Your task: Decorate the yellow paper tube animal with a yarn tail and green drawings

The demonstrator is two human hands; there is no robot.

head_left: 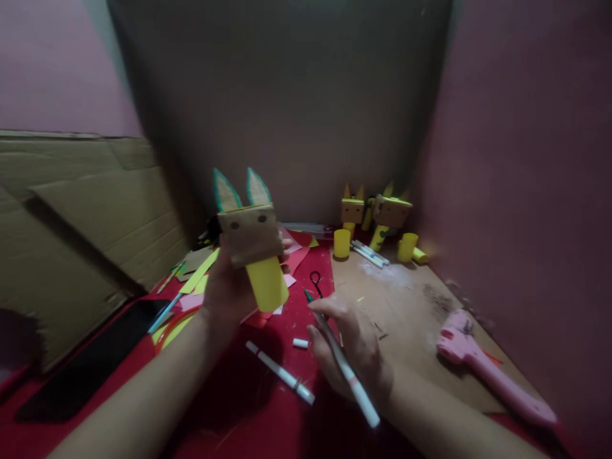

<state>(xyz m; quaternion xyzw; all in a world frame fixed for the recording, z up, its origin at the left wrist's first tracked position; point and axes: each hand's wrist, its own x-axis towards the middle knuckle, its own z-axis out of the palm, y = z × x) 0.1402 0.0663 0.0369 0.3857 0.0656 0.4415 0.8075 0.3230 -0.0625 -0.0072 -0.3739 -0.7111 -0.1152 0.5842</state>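
My left hand (229, 287) is closed around a cardboard puppet (251, 236) with a boxy brown head, two dark eye dots, a yellow paper tube body and pointed ears edged in green. It is held up, leaning slightly. In my right hand (354, 344) is a white marker (351, 379), its green tip uncapped and pointing up toward the left, apart from the puppet. Below, on the red cloth, lie a white marker cap (301, 343) and another white marker (280, 371).
Similar box-headed figures (352, 210) stand at the back, near yellow paper tubes (342, 243) and white markers (370, 254). A pink glue gun (492, 370) rests on the cardboard sheet (406, 331) at right. Paper scraps (198, 280) and a black phone-like slab (95, 360) lie left.
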